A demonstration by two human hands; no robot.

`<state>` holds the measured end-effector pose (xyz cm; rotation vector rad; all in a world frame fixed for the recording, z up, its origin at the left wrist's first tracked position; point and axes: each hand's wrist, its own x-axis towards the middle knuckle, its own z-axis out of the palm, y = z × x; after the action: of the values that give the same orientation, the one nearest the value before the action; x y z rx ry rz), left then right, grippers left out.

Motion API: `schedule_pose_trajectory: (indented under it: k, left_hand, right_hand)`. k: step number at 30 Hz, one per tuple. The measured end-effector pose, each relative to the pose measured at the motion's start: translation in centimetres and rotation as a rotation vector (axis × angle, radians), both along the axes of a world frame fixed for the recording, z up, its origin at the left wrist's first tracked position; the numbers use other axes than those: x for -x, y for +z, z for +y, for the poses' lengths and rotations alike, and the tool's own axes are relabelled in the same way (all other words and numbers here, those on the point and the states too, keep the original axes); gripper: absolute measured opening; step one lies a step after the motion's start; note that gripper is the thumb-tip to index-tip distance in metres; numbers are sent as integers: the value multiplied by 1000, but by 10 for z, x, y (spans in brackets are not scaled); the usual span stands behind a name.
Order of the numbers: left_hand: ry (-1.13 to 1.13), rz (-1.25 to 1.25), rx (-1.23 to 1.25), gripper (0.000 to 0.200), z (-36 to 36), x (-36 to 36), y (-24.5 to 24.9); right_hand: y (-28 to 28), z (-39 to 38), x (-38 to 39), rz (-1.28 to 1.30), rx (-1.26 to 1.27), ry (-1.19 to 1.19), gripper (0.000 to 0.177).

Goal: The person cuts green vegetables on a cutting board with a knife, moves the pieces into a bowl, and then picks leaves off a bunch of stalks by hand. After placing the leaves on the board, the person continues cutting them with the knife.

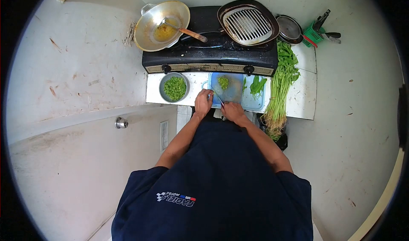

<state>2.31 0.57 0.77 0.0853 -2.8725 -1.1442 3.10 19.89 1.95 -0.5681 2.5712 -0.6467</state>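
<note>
My right hand (233, 111) is closed round the handle of a knife (218, 97), whose blade slants up and left over a blue cutting board (235, 79). Close by the blade, at the board's left edge, my left hand (204, 101) has its fingers curled in. Whatever they may hold is too small to make out. A small heap of chopped greens (223, 82) lies on the board above the blade. Loose green leaves (257, 86) rest toward its right side. Left of my left hand stands a grey bowl (161, 87) filled with finely chopped greens (174, 88).
Behind the board is a black stove (208, 57) with a wok (149, 23), a wooden-handled spatula (191, 34) and a grill pan (248, 22). A bunch of rooted leafy greens (280, 87) hangs over the counter's front edge. A green basket (313, 35) holds utensils at the back right.
</note>
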Motion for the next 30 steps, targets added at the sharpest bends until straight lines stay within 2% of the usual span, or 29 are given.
schedule_pose_trajectory:
  k: [4,13,17,30]
  left_hand:
    - [25,-59,-36,13,1,2,3]
    - [8,-8,-42,12,1,3,6]
    - [75,-55,-57,11,6,3,9]
    - [93,-38,-53,7,7,1,6]
  right_hand:
    - [-3,-1,3,0,6,20,39]
    - [-2,-14,12,-30,-37,8,39]
    - [-1,-4,2,-41,-19,1,38]
    - [30,23,-7,-125,-60,113,40]
